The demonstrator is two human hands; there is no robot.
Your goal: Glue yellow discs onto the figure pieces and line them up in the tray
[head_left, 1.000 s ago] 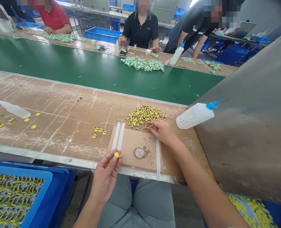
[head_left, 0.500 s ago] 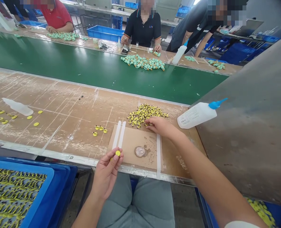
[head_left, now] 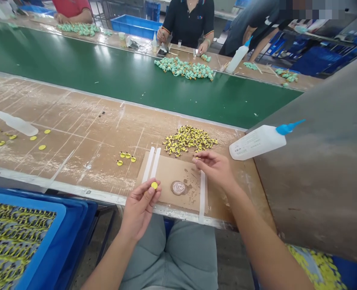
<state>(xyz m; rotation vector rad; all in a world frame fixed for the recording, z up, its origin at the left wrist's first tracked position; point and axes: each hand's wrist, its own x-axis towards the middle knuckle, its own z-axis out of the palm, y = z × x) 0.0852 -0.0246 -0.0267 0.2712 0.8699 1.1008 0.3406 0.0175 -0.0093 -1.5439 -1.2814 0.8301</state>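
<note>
My left hand point(head_left: 139, 207), closed, pinches a small round yellow disc point(head_left: 154, 185) between thumb and fingers above the near edge of the cardboard sheet. My right hand point(head_left: 216, 168) is closed too, its thumb and forefinger together on a small yellow-and-black piece point(head_left: 197, 157), mostly hidden by the fingertips. Just beyond it lies a heap of small yellow-and-black pieces point(head_left: 190, 139). Between my hands, a round, shiny wet patch point(head_left: 178, 187) sits on the cardboard sheet point(head_left: 166, 169), which has white tape strips along its sides.
A white bottle with a blue nozzle point(head_left: 256, 143) leans at right near a metal panel point(head_left: 323, 161). Several yellow discs with dark parts point(head_left: 126, 156) lie left of the sheet. A blue tray point(head_left: 57, 225) stands lower left. Across the green belt point(head_left: 106, 68), people sit near mint-coloured pieces point(head_left: 184, 68).
My right hand has drawn back from the heap toward me and slightly right, with a small piece at its fingertips. The left hand, still pinching the disc, has risen slightly. The view has tilted downward.
</note>
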